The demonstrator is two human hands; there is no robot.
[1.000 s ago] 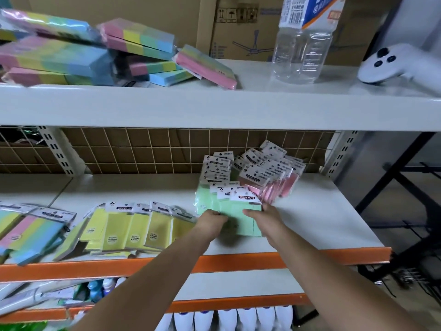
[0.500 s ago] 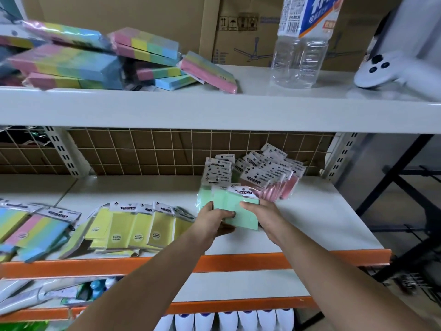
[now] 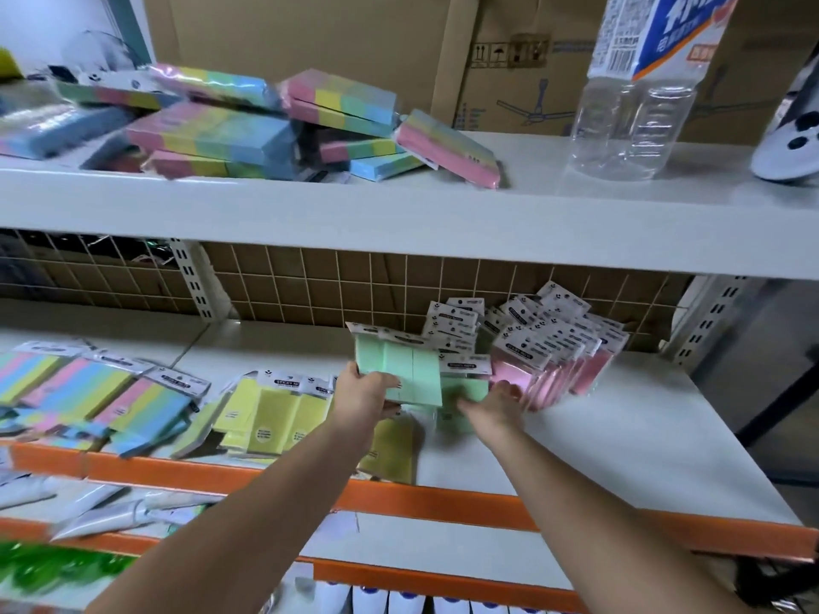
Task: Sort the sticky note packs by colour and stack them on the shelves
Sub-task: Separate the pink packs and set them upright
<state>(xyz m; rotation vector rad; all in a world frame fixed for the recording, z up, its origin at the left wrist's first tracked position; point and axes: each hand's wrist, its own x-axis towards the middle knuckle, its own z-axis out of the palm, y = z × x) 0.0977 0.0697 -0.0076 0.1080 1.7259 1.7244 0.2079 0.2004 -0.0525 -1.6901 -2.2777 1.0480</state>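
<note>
Left hand grips green pack — right hand open, beside pink packs

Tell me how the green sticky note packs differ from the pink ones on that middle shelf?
The green sticky note packs are partly lifted, gripped by the left hand; the pink sticky note packs rest on the shelf, leaning in a fanned row. The right hand reaches open between both groups. Both have white header cards.
</note>
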